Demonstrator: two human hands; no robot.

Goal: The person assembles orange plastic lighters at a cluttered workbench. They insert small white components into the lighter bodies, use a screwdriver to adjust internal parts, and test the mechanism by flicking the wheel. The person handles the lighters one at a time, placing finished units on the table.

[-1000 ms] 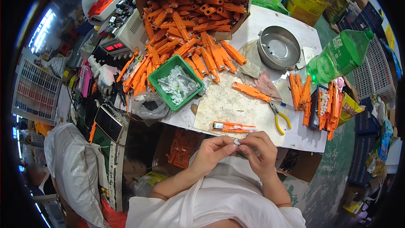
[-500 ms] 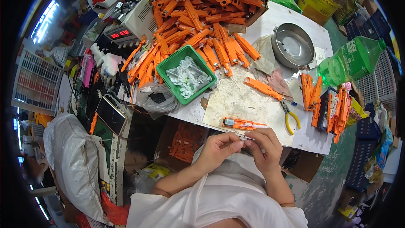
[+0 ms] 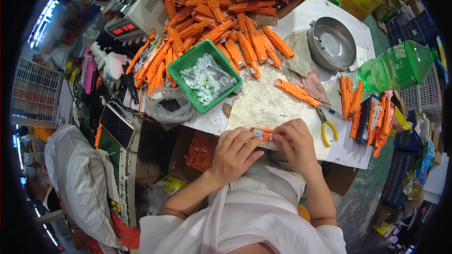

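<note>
Orange casing, nearer body and right of green bin, ran left–right between hands, neither nearer. Left hand met left end, thumb apart; right hand bunched at right end; whether either gripped, couldn't tell.

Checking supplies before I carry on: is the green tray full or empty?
Partly full: the green tray holds a heap of loose white pieces, with bare green showing around them.

- The small part is coloured orange, with a silvery patch.
- Orange is repeated in the heaped parts.
- The tub is coloured green.
- The board is toned cream, blotched brown.
- The pliers' handles are coloured yellow.
</note>
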